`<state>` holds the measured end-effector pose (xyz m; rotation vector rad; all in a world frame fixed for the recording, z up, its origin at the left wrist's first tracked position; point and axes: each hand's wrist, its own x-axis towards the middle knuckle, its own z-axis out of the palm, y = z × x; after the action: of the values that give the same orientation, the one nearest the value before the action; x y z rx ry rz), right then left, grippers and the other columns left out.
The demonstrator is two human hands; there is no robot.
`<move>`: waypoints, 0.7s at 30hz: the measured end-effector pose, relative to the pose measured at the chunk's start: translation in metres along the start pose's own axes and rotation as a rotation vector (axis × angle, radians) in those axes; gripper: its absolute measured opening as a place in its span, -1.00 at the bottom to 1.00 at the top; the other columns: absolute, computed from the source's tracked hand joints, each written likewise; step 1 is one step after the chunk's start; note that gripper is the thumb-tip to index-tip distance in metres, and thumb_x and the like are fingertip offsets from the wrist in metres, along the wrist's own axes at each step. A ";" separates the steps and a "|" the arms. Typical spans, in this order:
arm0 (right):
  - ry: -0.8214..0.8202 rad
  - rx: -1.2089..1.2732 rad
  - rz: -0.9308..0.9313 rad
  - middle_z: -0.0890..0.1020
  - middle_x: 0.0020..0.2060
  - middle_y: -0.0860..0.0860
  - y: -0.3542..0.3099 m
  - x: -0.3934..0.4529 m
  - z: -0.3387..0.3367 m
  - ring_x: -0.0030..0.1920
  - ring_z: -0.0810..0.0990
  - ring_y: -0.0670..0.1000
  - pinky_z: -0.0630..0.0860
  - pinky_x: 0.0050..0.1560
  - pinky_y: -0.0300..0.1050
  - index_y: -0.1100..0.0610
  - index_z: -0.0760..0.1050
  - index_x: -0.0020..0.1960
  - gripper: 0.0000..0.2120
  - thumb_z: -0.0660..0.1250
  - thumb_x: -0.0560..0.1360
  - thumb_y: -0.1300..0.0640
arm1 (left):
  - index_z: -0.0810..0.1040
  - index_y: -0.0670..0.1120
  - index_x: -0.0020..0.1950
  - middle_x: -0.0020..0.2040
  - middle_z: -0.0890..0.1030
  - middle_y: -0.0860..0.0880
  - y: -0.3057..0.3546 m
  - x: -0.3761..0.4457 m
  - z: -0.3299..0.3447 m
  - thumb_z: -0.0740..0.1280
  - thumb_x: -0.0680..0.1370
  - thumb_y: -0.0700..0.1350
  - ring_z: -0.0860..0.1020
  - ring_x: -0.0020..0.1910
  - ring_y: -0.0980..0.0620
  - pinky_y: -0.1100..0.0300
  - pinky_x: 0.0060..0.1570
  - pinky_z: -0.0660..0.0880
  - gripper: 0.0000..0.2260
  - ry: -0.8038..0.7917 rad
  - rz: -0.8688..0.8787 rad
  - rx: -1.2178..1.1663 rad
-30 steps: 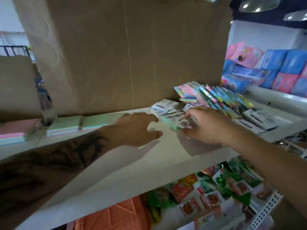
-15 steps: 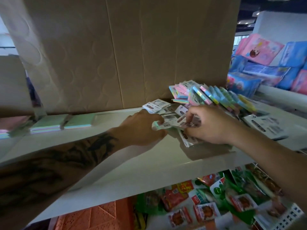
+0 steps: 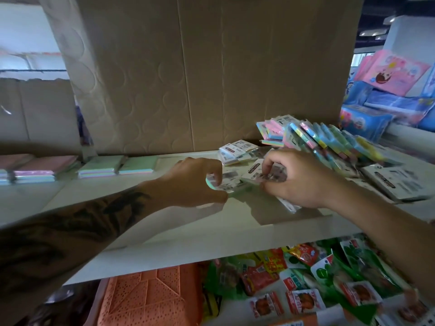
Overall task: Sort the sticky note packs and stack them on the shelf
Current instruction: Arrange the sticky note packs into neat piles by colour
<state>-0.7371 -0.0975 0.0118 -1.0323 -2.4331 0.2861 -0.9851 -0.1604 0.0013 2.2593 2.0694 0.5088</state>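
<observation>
Both hands now meet over the middle of the shelf [image 3: 188, 234]. A second ago the left hand [image 3: 190, 182] lay flat and spread on the bare board; it has since slid right and curled, thumb and fingers pinching the near end of a small pack [image 3: 226, 183]. The right hand [image 3: 299, 180] has gone from reaching into the pile to gripping a few packs [image 3: 266, 175], fingers curled over their white labels. The loose pile [image 3: 329, 147] sits toward the shelf's right end, against the cardboard box [image 3: 200, 74] at the back. Finished stacks [image 3: 117, 167] line the back edge toward the left end. By the look of it, gathering has given way to squaring a handful together, ready to go beside those stacks.
</observation>
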 end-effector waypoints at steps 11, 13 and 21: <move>-0.067 0.077 -0.241 0.56 -0.08 -0.18 -0.123 0.045 0.071 -0.02 0.53 -0.12 0.49 -0.02 -0.05 -0.13 0.51 -0.09 -0.80 0.47 0.43 -0.18 | 0.61 0.17 -0.09 0.01 0.63 0.16 -0.123 -0.124 -0.068 0.54 0.32 0.22 0.59 0.01 0.10 0.09 0.05 0.57 -0.73 0.139 -0.181 -0.036; -0.108 0.091 -0.265 0.56 -0.07 -0.18 -0.155 0.055 0.089 0.00 0.54 -0.08 0.49 0.03 -0.02 -0.12 0.52 -0.08 -0.81 0.45 0.42 -0.16 | 0.61 0.19 -0.13 -0.05 0.64 0.19 -0.152 -0.150 -0.080 0.46 0.23 0.33 0.60 -0.02 0.12 0.10 0.05 0.56 -0.67 0.195 -0.221 -0.042; -0.240 0.079 -0.390 0.55 -0.03 -0.17 -0.277 0.099 0.159 0.00 0.54 -0.06 0.51 0.04 -0.04 -0.13 0.51 -0.04 -0.78 0.43 0.44 -0.21 | 0.62 0.25 -0.06 -0.08 0.66 0.22 -0.261 -0.243 -0.119 0.44 0.19 0.34 0.58 -0.01 0.26 0.11 0.13 0.52 -0.62 0.196 -0.312 -0.082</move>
<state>-1.0482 -0.2190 0.0102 -0.4951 -2.7452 0.3849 -1.2822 -0.3906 -0.0023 1.8575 2.3830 0.8008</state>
